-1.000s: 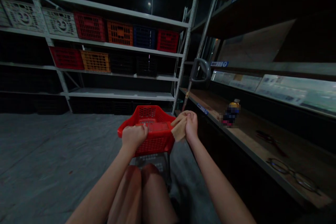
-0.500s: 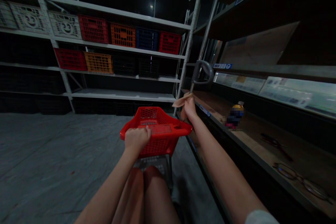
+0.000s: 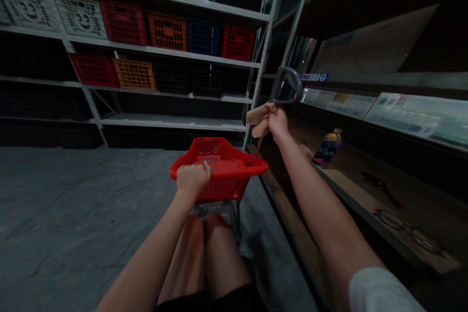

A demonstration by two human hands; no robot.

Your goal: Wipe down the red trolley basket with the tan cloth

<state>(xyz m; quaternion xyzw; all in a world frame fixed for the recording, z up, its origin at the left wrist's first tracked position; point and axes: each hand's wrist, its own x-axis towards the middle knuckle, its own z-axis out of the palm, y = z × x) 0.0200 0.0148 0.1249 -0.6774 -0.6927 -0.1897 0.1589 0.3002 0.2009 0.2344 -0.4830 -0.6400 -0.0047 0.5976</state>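
Note:
My left hand [image 3: 193,178] is closed over the handle bar of a red shopping cart [image 3: 219,190] in front of my knees. My right hand [image 3: 278,124] reaches forward to the right, closed on a tan, folded cloth-like piece [image 3: 260,119] whose exact kind I cannot make out. Just above that hand is a grey D-shaped handle [image 3: 287,85]. A thin reddish shaft [image 3: 259,147] shows below the tan piece, near the cart's right rim; whether it joins the D-handle is hidden.
On the right-hand shelf lie a blurred bottle [image 3: 328,148], dark glasses [image 3: 409,229] and a dark object [image 3: 382,187]. Ahead, white racks [image 3: 175,126] hold coloured crates [image 3: 167,30]. Grey floor [image 3: 73,204] stretches to the left.
My right hand has risen and shifted slightly right with the tan piece, closer to the D-handle. The view has tilted down a little. My left hand keeps its hold on the cart.

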